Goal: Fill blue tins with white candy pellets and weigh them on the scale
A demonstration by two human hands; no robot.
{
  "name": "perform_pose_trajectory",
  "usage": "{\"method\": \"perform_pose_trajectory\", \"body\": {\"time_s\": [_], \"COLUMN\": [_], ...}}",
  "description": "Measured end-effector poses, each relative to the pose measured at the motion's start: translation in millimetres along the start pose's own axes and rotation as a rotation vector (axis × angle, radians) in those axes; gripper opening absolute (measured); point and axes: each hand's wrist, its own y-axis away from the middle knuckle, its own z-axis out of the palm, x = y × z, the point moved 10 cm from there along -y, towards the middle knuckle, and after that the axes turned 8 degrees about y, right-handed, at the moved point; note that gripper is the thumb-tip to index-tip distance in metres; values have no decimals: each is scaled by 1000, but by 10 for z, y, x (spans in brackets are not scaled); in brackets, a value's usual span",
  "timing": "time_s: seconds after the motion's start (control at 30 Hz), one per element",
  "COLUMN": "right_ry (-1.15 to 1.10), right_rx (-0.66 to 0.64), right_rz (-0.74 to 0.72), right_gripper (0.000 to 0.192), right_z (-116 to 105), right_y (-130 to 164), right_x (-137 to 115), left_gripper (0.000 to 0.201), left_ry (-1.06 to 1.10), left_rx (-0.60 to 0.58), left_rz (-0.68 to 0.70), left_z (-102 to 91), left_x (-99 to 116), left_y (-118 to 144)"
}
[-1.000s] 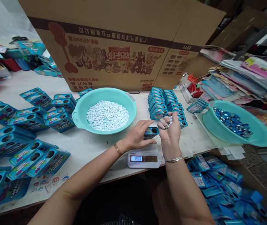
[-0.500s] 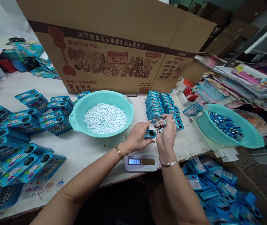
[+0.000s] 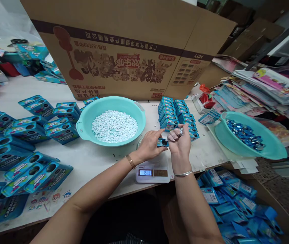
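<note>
One blue tin (image 3: 163,142) rests on the scale (image 3: 152,172), steadied by the left hand (image 3: 150,145). Right hand (image 3: 180,142) is cupped around white tablets (image 3: 181,130) just above it. Two teal basins (image 3: 91,117) flank the scale.

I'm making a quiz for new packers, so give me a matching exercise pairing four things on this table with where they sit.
Things:
1. white pellets
2. small blue box
3. dark blue pieces
4. cardboard carton

Places:
a. on the scale, under the left hand
b. right teal basin
c. behind the basins
d. middle teal basin

Pairs: 1-d, 2-a, 3-b, 4-c
</note>
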Motion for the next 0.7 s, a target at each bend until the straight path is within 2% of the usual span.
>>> {"method": "perform_pose_trajectory", "body": {"time_s": [0.13,0.33,0.43,0.53,0.7], "right_ry": [-99,-188,-202,-214,-217], "right_rx": [18,2,32,77,93], "right_rz": [78,0,-19,-19,-10], "right_gripper": [31,29,29,29,29], "right_z": [-123,-389,-559,-706,-791], "right_y": [2,92,156,209,251], "right_x": [-39,-359,-426,-406,-316], "left_gripper": [78,82,74,57,46], "left_ry": [-1,-30,-111,-207,-324], "left_rx": [-6,-6,26,80,130], "left_rz": [25,57,84,125,132], "left_z": [-82,-352,-440,-470,-440], "left_x": [22,76,112,158,183], "left_y": [45,197,319,463,614]}}
